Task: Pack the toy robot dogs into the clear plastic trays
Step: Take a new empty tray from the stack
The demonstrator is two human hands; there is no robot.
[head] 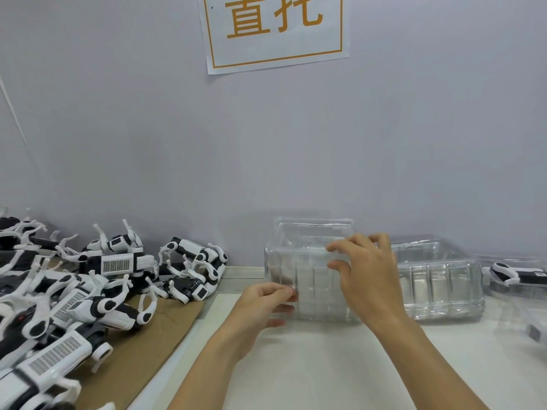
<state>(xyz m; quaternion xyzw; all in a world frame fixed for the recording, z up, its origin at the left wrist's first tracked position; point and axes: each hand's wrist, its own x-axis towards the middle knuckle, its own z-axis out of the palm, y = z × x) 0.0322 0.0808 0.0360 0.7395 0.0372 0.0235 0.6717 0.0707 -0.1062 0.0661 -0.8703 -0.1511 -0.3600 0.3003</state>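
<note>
Both hands on a clear tray (310, 279) mid-tabletop (325, 365). Left hand (260, 306) pinches its near-left edge; right hand (364, 270) has fingers (340, 247) curled over the top rim.

Toy dogs (118, 267) heaped on cardboard (165, 329) at left, well apart from the tray.

Risks: thin plastic may flex or slip from the pinch; nested trays may lift together; tangled dog legs may snag.

Wall sign (275, 28): large orange Chinese characters, cropped at top, not read with confidence.

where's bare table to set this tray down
Bare white table lies near the person, between the forearms, below the held clear tray. Crowded: the cardboard on the left under the toy robot dog pile, and the right side with a tray stack and a packed tray.
</note>
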